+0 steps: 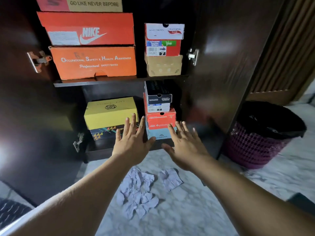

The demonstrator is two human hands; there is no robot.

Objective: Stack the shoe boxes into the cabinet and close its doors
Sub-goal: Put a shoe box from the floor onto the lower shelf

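Left hand (132, 142), right hand (185, 149) fingers spread, empty, before seemingly full cabinet (119, 82).

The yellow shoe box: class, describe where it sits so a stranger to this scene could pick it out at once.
Start at the open dark cabinet and go below its middle shelf to the left-hand stack. The yellow shoe box lies on top of a dark box with a triangle pattern, just beyond the left hand. It is the only yellow box, with a round black emblem on its lid.
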